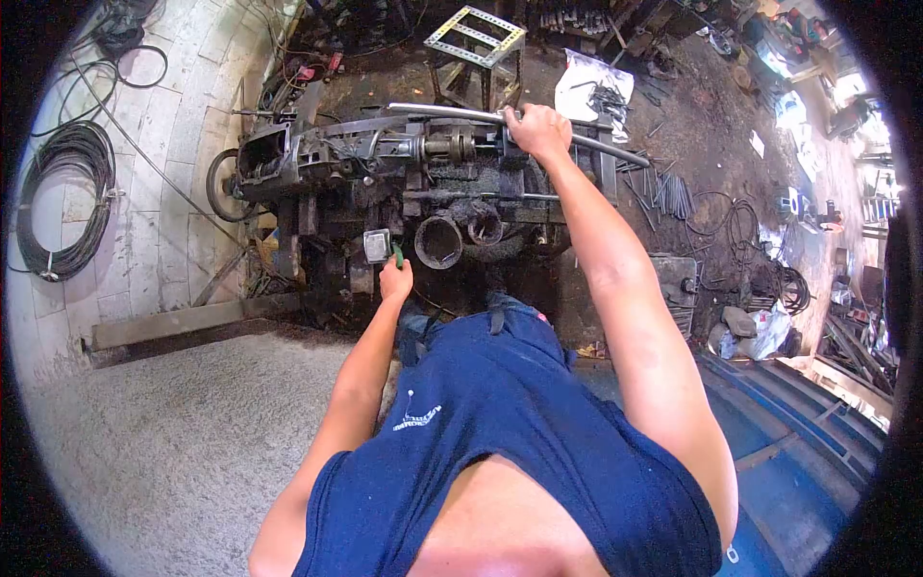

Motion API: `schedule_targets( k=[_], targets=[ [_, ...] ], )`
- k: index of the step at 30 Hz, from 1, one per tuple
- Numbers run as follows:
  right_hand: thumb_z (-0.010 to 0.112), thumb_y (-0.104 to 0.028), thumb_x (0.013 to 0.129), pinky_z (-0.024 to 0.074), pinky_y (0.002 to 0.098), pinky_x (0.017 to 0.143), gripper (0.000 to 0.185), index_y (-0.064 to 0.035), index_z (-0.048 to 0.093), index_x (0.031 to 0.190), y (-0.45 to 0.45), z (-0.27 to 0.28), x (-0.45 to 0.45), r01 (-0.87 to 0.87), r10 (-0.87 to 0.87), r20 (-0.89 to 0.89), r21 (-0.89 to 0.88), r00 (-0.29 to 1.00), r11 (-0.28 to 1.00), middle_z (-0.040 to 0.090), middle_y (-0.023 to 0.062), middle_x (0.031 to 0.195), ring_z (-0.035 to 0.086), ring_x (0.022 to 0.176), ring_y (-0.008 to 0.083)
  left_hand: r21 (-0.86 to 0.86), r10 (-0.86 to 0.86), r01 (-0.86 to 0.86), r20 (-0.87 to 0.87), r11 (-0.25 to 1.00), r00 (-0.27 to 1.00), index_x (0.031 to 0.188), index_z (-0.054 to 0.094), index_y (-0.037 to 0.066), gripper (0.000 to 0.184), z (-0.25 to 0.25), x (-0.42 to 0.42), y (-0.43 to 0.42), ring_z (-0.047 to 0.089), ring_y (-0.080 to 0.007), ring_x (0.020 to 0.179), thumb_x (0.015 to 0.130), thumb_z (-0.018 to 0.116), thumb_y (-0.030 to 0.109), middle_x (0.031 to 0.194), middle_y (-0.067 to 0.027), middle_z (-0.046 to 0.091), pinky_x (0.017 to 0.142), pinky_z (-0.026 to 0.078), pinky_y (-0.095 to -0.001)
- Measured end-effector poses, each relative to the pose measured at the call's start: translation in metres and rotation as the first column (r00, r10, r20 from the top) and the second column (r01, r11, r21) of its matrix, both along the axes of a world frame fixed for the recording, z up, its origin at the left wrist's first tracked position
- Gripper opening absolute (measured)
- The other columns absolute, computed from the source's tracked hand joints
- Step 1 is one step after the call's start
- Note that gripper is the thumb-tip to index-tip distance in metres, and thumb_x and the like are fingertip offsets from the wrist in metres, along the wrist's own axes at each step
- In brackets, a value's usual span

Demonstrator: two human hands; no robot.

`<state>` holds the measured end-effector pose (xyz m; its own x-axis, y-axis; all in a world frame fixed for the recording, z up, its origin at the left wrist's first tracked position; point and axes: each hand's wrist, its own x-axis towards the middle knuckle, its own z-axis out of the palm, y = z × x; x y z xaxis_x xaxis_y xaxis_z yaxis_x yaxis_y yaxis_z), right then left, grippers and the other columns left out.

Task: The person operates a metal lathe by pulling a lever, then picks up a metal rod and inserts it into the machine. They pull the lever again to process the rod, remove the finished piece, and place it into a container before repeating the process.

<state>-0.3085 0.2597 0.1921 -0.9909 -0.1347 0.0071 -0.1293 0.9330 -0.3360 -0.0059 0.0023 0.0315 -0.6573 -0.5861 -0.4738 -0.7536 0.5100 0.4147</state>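
My right hand (540, 132) is closed around a long grey metal rod (611, 147), which lies across the upper side of a dark, greasy machine (346, 154). My left hand (395, 280) is closed on a green handle (398, 255) low in front of the machine. Directly beyond that handle is a small square whitish tin-like thing (377, 246); whether the two are joined I cannot tell. To the right of it are a round metal ring or pot (439, 242) and a smaller dark round one (484, 223).
A metal-topped stool (476, 37) stands behind the machine. Coiled cable (65, 200) hangs on the left wall. Several thin rods (670, 195) lie on the floor at right, near a white sheet with metal parts (594, 91). Blue panels (788, 462) are at lower right.
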Motion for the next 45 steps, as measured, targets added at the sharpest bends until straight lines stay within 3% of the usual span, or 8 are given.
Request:
schedule_targets(
  k=[4, 6, 16, 25, 31, 43, 45],
  targets=[
    [0.05, -0.055, 0.086, 0.0528, 0.0445, 0.081, 0.056, -0.0042, 0.073, 0.085, -0.002, 0.003, 0.0, -0.02, 0.019, 0.008, 0.016, 1.0, 1.0, 0.07, 0.0199, 0.09, 0.068, 0.088, 0.0359, -0.011, 0.004, -0.004, 0.005, 1.0, 1.0, 0.13, 0.057, 0.005, 0.05, -0.008, 0.001, -0.001, 0.059, -0.0421, 0.109, 0.091, 0.055, 0.035, 0.115, -0.0242, 0.064, 0.094, 0.046, -0.0472],
    [0.05, -0.055, 0.087, 0.0529, 0.0442, 0.081, 0.056, -0.0044, 0.073, 0.085, -0.006, 0.004, -0.001, -0.031, 0.03, 0.012, 0.019, 0.999, 0.999, 0.07, 0.0196, 0.091, 0.068, 0.088, 0.0357, -0.015, -0.001, 0.001, 0.004, 1.0, 1.0, 0.131, 0.056, 0.01, 0.048, -0.012, 0.001, -0.003, 0.059, -0.0413, 0.109, 0.09, 0.056, 0.035, 0.117, -0.0246, 0.062, 0.093, 0.048, -0.0477],
    [0.046, -0.054, 0.089, 0.0527, 0.0433, 0.083, 0.056, -0.0056, 0.074, 0.085, -0.008, 0.002, 0.002, 0.003, -0.004, 0.036, 0.013, 0.999, 1.0, 0.071, 0.0187, 0.092, 0.068, 0.09, 0.035, 0.0, -0.004, 0.004, -0.019, 1.0, 1.0, 0.131, 0.056, 0.01, 0.049, -0.013, 0.005, -0.005, 0.059, -0.0421, 0.109, 0.09, 0.055, 0.036, 0.116, -0.0252, 0.063, 0.095, 0.047, -0.0475],
    [0.048, -0.056, 0.087, 0.0533, 0.0443, 0.08, 0.056, -0.0058, 0.074, 0.085, -0.004, -0.003, -0.002, -0.01, 0.01, 0.008, 0.016, 1.0, 1.0, 0.07, 0.0192, 0.088, 0.069, 0.088, 0.0356, -0.001, 0.048, -0.048, 0.051, 0.999, 0.998, 0.13, 0.057, 0.006, 0.05, -0.009, 0.003, -0.002, 0.059, -0.0382, 0.111, 0.091, 0.057, 0.036, 0.116, -0.0224, 0.064, 0.095, 0.047, -0.044],
    [0.048, -0.056, 0.087, 0.0536, 0.0444, 0.078, 0.057, -0.0054, 0.074, 0.084, -0.013, -0.001, -0.001, -0.029, 0.029, -0.004, 0.023, 1.0, 0.999, 0.07, 0.02, 0.089, 0.069, 0.087, 0.0358, -0.047, 0.007, -0.007, -0.005, 0.999, 1.0, 0.126, 0.059, 0.004, 0.049, -0.01, 0.004, -0.003, 0.062, -0.039, 0.107, 0.091, 0.058, 0.036, 0.111, -0.0222, 0.066, 0.094, 0.048, -0.044],
    [0.047, -0.055, 0.088, 0.0528, 0.0444, 0.081, 0.055, -0.0056, 0.073, 0.088, -0.003, 0.001, 0.0, -0.005, 0.004, 0.039, 0.02, 0.999, 1.0, 0.07, 0.0194, 0.092, 0.068, 0.091, 0.0358, -0.01, 0.056, -0.055, 0.075, 0.998, 0.996, 0.134, 0.053, 0.007, 0.05, 0.003, -0.002, 0.005, 0.059, -0.039, 0.112, 0.092, 0.056, 0.035, 0.118, -0.0216, 0.063, 0.097, 0.046, -0.0444],
    [0.048, -0.055, 0.088, 0.0529, 0.0445, 0.081, 0.055, -0.0057, 0.073, 0.088, -0.005, -0.001, -0.001, -0.027, 0.026, 0.01, 0.024, 1.0, 0.999, 0.07, 0.0195, 0.092, 0.068, 0.09, 0.0359, -0.002, 0.074, -0.074, 0.068, 0.997, 0.995, 0.133, 0.056, 0.014, 0.049, 0.0, -0.001, 0.002, 0.059, -0.0403, 0.11, 0.09, 0.055, 0.038, 0.117, -0.0243, 0.063, 0.094, 0.047, -0.0474]
  ],
)
